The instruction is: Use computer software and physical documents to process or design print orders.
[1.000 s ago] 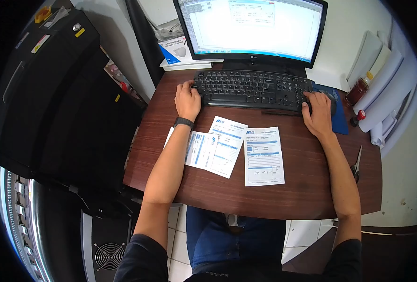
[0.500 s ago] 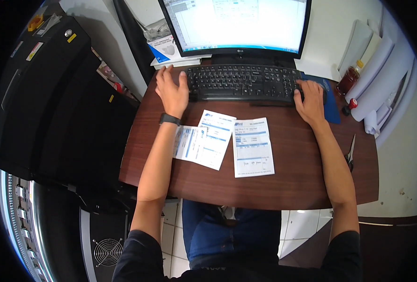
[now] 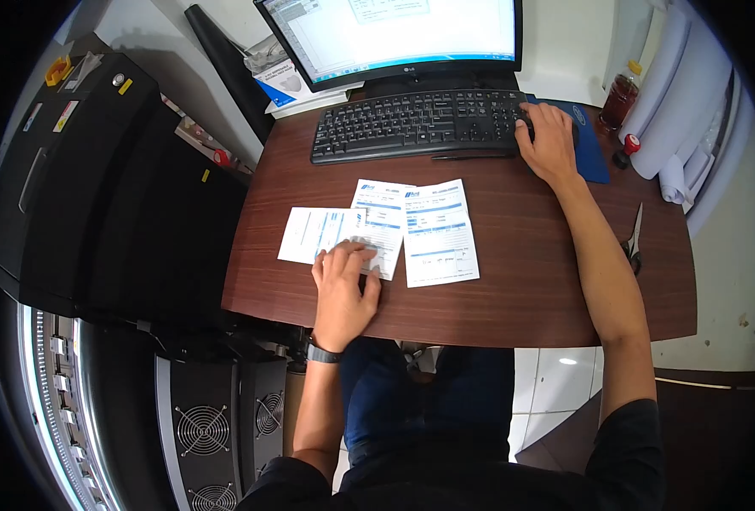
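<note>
Left hand (image 3: 343, 294): palm down at the tabletop (image 3: 522, 289)'s near edge, left of its middle; grip released, fingers loosely bent over two paper forms, thumb apart from them.

Paper forms, three, white with blue bands, left of the tabletop's middle, toward the near edge: one sideways form (image 3: 305, 234), overlapping an upright middle form (image 3: 379, 198); one upright right-hand form (image 3: 440, 247), its upper left against the middle form.

Right hand (image 3: 549, 145): at the right end of a black keyboard (image 3: 411, 123), beside a blue mouse pad (image 3: 595, 149); state of grip cannot be told, the underside being hidden.

Monitor (image 3: 420, 43): lit, behind the keyboard, by the far edge.

Scissors (image 3: 636, 230): near the right edge, beside the right forearm.

Red-topped stamp (image 3: 627, 152) and yellow-capped bottle (image 3: 620, 100): near the far right corner.
</note>
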### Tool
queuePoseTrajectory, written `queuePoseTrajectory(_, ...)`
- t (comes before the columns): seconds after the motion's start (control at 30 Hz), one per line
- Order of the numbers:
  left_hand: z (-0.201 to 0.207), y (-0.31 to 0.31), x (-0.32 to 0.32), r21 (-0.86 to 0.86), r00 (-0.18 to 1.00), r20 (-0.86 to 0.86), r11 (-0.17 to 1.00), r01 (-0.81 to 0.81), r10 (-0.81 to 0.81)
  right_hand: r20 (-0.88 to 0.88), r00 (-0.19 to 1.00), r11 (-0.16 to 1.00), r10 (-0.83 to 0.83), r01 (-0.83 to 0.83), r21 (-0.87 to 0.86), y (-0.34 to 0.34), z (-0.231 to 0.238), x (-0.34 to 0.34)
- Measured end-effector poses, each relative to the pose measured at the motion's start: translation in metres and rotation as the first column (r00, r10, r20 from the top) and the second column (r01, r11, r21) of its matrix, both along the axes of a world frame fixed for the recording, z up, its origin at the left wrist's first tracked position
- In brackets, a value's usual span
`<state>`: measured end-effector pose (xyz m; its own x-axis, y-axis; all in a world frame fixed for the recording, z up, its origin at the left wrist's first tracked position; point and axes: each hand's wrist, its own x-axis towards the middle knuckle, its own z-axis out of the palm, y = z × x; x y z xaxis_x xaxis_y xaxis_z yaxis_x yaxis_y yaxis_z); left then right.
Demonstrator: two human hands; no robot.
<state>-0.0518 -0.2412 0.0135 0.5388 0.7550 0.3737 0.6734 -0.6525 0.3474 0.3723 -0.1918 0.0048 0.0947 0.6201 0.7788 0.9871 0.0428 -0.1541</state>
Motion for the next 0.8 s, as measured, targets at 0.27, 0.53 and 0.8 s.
queuePoseTrajectory(0.27, 0.004, -0.016, 0.019, 0.026, 0.997, 0.052, 0.998, 0.051, -0.052, 0.005, 1.000, 1.000, 0.011, -0.011, 0.010, 0.002, -0.003, 0.000)
queuePoseTrajectory(0.53, -0.006, 0.026, -0.035, 0.082, 0.955, -0.024, 0.952, -0.294, 0.297, -0.003, 1.000, 1.000, -0.008, 0.008, 0.005, 0.004, -0.005, 0.002)
queuePoseTrajectory(0.8, -0.010, 0.041, -0.064, 0.060, 0.916, -0.056, 0.917, -0.394, 0.398, -0.010, 1.000, 1.000, -0.013, 0.013, -0.009, 0.003, -0.005, 0.002)
